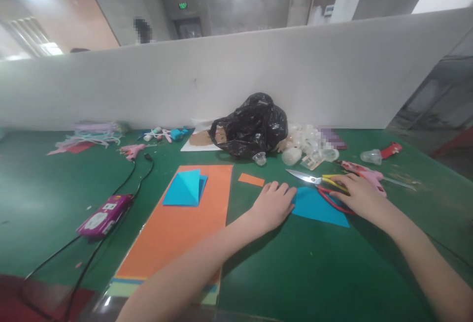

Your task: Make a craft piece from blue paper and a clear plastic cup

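Observation:
My left hand (272, 205) lies palm down on the green table, its fingers loosely extended and the tips touching the left edge of a blue sheet of paper (308, 206). Yellow-and-red-handled scissors (314, 179) lie partly over that sheet, blades pointing left and looking closed. My right hand (360, 195) has its thumb and fingers around the scissors' handles, covering part of them. Left of my hands, a folded blue paper piece (186, 189) rests on a stack of orange paper (199, 238). A small orange paper strip (252, 179) sits just beyond my left hand.
A black plastic bag (254, 125) and clear plastic cups (310, 147) stand along the white partition (148, 85). One pink glue gun (369, 177) is beside my right hand, another (132, 151) at left. A purple box (105, 216) with black cables lies on the left.

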`<state>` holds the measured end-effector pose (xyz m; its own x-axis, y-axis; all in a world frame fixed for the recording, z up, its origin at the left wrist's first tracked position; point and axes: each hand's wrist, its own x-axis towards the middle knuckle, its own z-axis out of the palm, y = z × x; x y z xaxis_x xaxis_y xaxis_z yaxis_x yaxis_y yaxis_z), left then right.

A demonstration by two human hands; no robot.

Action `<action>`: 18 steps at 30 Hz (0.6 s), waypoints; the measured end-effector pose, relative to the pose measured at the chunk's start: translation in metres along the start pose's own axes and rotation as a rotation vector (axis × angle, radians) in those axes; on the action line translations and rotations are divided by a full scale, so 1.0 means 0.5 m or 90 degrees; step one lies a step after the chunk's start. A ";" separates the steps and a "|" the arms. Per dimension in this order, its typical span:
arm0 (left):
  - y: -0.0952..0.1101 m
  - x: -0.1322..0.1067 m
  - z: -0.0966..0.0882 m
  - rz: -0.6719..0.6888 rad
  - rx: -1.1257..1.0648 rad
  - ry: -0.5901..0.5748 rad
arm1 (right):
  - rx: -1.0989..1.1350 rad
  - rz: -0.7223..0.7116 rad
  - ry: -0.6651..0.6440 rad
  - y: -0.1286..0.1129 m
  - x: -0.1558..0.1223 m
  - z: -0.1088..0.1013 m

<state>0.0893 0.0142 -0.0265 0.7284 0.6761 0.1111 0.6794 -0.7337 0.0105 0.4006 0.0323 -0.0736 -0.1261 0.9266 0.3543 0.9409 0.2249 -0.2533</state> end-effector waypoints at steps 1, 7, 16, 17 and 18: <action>0.001 -0.003 -0.001 0.000 -0.001 0.000 | -0.002 0.003 -0.004 0.007 0.001 0.003; -0.004 -0.023 -0.019 0.018 -0.022 -0.013 | 0.015 0.000 -0.003 0.001 0.007 0.008; -0.071 -0.030 -0.076 0.032 -0.144 0.126 | 0.237 0.036 -0.067 -0.165 -0.003 -0.035; -0.078 -0.031 -0.077 0.043 -0.151 0.151 | 0.247 0.050 -0.085 -0.176 -0.004 -0.041; -0.083 -0.032 -0.076 0.047 -0.153 0.176 | 0.254 0.062 -0.104 -0.183 -0.005 -0.047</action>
<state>0.0461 0.0316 0.0089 0.7006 0.6013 0.3842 0.5621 -0.7967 0.2220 0.3222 0.0025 -0.0299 -0.1214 0.9774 0.1731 0.7593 0.2038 -0.6180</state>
